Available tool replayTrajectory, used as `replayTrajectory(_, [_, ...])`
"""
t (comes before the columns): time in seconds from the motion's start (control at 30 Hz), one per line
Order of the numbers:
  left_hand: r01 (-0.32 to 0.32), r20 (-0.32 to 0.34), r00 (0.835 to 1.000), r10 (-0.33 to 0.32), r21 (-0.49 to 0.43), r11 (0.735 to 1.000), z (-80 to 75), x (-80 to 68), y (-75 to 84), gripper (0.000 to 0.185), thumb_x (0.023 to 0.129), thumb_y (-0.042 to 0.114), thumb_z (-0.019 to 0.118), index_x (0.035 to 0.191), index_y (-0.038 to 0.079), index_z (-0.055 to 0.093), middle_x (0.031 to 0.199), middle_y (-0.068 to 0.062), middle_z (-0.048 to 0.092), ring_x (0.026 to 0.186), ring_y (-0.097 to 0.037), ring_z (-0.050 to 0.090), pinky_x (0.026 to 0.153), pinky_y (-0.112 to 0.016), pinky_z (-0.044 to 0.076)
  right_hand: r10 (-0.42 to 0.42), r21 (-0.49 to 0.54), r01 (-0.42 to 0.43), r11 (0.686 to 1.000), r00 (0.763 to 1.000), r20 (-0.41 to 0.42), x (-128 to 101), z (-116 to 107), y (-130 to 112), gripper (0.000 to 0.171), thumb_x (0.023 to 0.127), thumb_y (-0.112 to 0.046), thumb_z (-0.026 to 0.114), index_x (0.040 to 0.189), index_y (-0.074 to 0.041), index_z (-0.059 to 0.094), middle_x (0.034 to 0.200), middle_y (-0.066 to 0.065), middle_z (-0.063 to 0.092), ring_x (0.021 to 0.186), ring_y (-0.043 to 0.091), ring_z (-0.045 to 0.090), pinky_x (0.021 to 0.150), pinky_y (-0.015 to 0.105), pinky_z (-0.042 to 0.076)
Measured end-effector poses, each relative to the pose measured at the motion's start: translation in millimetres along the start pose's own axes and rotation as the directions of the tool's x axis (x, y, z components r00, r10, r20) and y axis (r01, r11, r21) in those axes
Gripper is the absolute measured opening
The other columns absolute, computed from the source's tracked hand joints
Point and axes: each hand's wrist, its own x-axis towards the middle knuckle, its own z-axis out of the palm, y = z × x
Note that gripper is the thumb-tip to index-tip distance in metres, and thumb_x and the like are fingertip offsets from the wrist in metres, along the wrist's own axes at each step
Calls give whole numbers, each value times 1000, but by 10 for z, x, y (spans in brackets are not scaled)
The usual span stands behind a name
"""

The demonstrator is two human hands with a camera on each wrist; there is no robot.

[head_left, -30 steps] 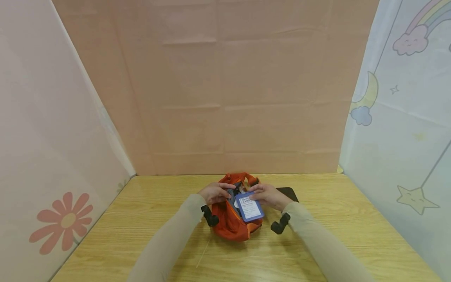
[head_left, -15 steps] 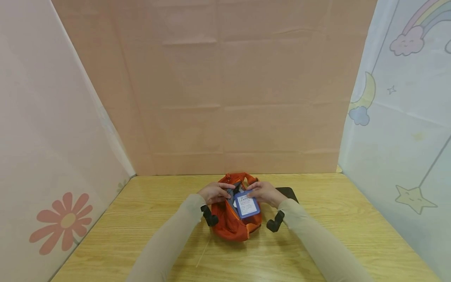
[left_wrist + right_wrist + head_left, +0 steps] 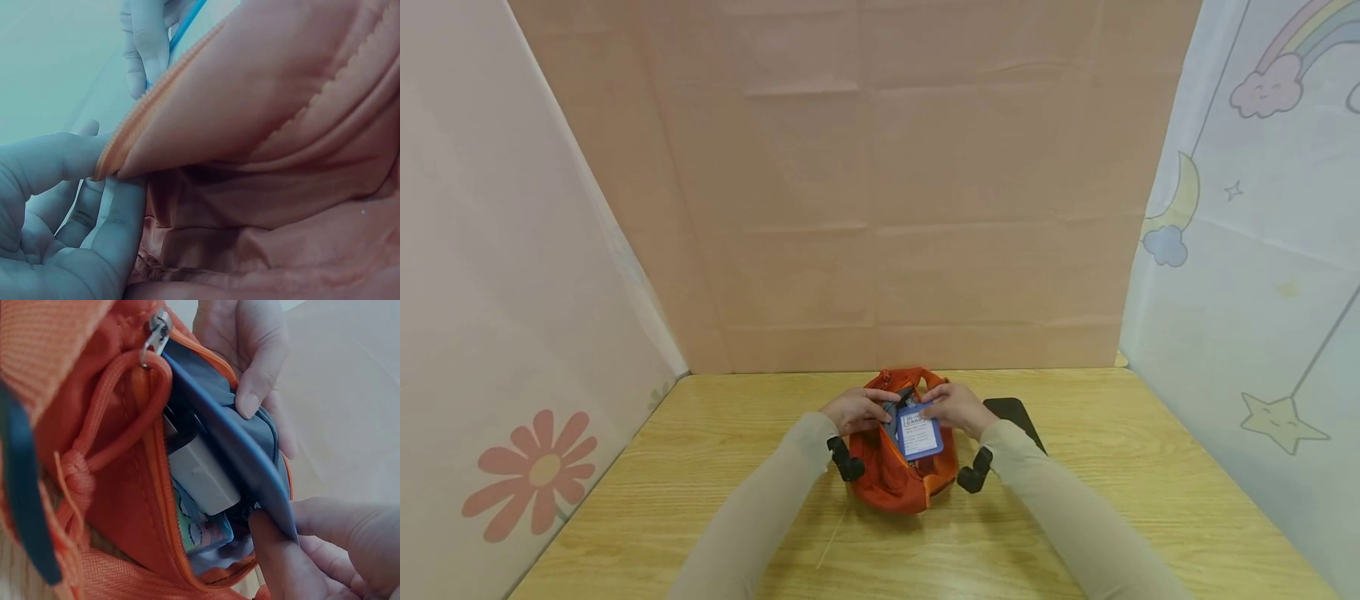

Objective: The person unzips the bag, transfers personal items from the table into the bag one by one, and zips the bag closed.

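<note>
Opposite the left hand point(image 3: 852, 411), pinching the bag point(image 3: 886, 487) open, seemingly for access, the right hand point(image 3: 957, 408) pinches a blue card point(image 3: 919, 435).

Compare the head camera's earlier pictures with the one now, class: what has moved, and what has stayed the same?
The right hand and the blue-edged card it pinches have shifted left, the card's lower edge now slightly higher in the view. More of the flat black object shows. Nothing was newly gripped or released. The left hand still holds the orange-red bag's edge; the bag stayed put.
</note>
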Motion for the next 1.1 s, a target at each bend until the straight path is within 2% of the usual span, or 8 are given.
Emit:
replayTrajectory(0.57, [-10,10,1000,10,11,1000,-1,-24,24,44,85,-10,62,127,2,64,128,-15,60,86,-15,62,74,-26,53,0,-31,-1,1000,998,-56,-1,133,-96,23,79,2,74,102,3,69,99,17,68,81,19,64,72,33,56])
replayTrajectory(0.8, [-1,1,1000,1,21,1000,-3,-21,38,42,84,-9,63,125,3,66,127,-14,61,86,-15,62,74,-26,54,-2,-24,0,1000,998,-69,18,170,-109,23,79,2,73,102,3,69,100,19,67,85,22,65,74,35,57])
replayTrajectory(0.97, [-1,2,1000,1,15,1000,-3,-15,31,42,84,-9,64,124,4,66,124,-13,63,84,-14,63,74,-26,54,14,-35,-17,999,995,-96,21,190,-124,23,81,0,73,104,3,69,100,18,67,85,22,64,73,33,56])
replayTrajectory(1.1, [-4,8,1000,4,6,1000,-10,6,17,42,84,-9,64,125,3,65,125,-13,62,85,-14,63,75,-26,54,2,-27,-3,1000,998,-70,7,174,-103,24,86,-3,69,109,3,67,105,19,66,85,21,64,72,33,56])
